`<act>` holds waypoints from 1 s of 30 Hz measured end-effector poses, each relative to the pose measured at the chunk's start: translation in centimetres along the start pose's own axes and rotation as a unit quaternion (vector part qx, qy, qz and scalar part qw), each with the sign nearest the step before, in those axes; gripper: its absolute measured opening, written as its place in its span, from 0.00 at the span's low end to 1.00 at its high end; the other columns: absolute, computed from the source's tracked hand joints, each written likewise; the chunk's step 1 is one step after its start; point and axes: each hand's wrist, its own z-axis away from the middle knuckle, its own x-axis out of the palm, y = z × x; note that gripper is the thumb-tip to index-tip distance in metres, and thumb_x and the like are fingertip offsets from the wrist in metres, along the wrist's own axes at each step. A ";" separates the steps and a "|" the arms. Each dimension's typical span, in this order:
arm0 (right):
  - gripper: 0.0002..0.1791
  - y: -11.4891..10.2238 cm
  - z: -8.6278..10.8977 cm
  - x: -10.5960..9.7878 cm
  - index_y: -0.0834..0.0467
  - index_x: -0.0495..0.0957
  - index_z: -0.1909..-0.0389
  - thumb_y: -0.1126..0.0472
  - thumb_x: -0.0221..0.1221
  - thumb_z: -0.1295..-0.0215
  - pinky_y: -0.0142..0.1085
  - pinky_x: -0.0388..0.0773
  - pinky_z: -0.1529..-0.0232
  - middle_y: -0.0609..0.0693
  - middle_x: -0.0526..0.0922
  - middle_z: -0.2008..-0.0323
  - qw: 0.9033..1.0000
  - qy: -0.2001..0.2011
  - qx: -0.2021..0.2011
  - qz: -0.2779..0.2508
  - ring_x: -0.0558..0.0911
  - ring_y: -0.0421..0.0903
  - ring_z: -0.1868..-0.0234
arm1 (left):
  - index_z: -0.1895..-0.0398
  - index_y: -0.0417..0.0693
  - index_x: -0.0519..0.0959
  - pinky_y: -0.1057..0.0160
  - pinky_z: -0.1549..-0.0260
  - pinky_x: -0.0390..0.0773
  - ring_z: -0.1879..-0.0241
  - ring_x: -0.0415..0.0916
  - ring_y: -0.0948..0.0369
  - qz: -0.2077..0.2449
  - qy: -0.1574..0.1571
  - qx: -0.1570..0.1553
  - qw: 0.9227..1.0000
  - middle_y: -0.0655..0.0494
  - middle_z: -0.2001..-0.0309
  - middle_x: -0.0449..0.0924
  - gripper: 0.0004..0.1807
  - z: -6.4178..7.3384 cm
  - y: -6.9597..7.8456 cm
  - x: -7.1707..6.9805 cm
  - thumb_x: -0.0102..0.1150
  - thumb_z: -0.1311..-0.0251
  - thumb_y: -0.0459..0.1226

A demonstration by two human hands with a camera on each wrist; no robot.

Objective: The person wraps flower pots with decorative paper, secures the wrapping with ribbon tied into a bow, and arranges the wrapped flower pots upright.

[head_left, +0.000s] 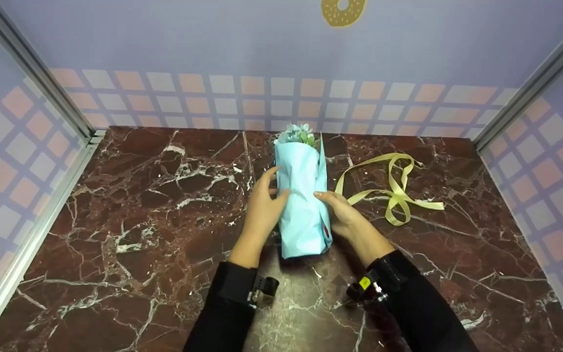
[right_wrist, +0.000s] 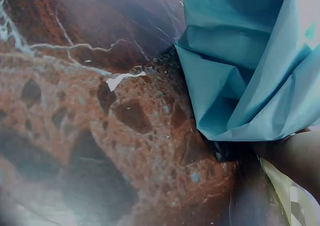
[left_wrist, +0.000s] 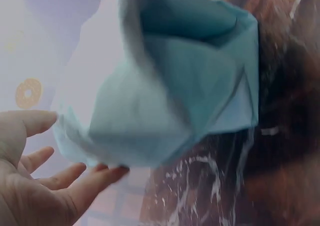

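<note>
A bouquet (head_left: pixel 302 195) wrapped in light blue paper is at the middle of the table, pale blue flowers (head_left: pixel 297 134) and a green leaf showing at its far end. At its left side is my left hand (head_left: pixel 264 203), thumb by the paper's top face. In the left wrist view its fingers (left_wrist: pixel 65 178) are spread loosely along the wrap's edge. My right hand (head_left: pixel 345 215) grips the other side, thumb on the paper and the remaining fingers hidden beneath. Folded, creased paper (right_wrist: pixel 240 71) fills the upper right of the right wrist view.
A loosely looped yellow ribbon (head_left: pixel 398 195) lies on the dark red marbled table (head_left: pixel 164 234), right of the bouquet. Panels with a checked print (head_left: pixel 271 100) enclose the table at the back and both sides.
</note>
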 end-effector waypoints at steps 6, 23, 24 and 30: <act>0.27 -0.1 0.5 -0.3 0.69 0.61 0.41 0.62 0.55 0.37 0.38 0.74 0.51 0.57 0.73 0.53 1.000 -0.001 -0.023 -0.009 0.76 0.49 0.55 | 0.30 0.49 0.66 0.49 0.58 0.81 0.50 0.76 0.46 0.094 -0.014 -0.039 0.995 0.42 0.38 0.69 0.26 -2.0 -1.4 -0.7 0.53 0.31 0.33; 0.11 -0.3 2.1 -1.3 0.64 0.69 0.56 0.64 0.54 0.37 0.37 0.78 0.59 0.53 0.79 0.62 0.999 -0.024 -0.036 -0.033 0.80 0.46 0.63 | 0.38 0.50 0.73 0.56 0.48 0.72 0.48 0.71 0.56 0.246 -0.179 -0.199 0.931 0.51 0.43 0.72 0.32 -3.9 -4.1 2.4 0.38 0.31 0.61; 0.10 -0.3 2.1 -1.3 0.63 0.70 0.57 0.64 0.54 0.36 0.37 0.78 0.58 0.53 0.79 0.62 0.999 -0.025 -0.035 -0.032 0.80 0.46 0.63 | 0.37 0.48 0.72 0.56 0.46 0.71 0.46 0.71 0.55 0.261 -0.182 -0.202 0.926 0.50 0.41 0.71 0.33 -3.9 -4.2 2.7 0.38 0.31 0.61; 0.11 0.0 2.0 -1.0 0.62 0.69 0.54 0.63 0.53 0.36 0.38 0.76 0.54 0.52 0.78 0.60 0.999 -0.041 -0.023 -0.025 0.78 0.46 0.60 | 0.33 0.42 0.65 0.55 0.39 0.66 0.39 0.64 0.52 0.319 -0.175 -0.242 0.899 0.45 0.32 0.62 0.35 -4.3 -4.3 3.7 0.37 0.31 0.59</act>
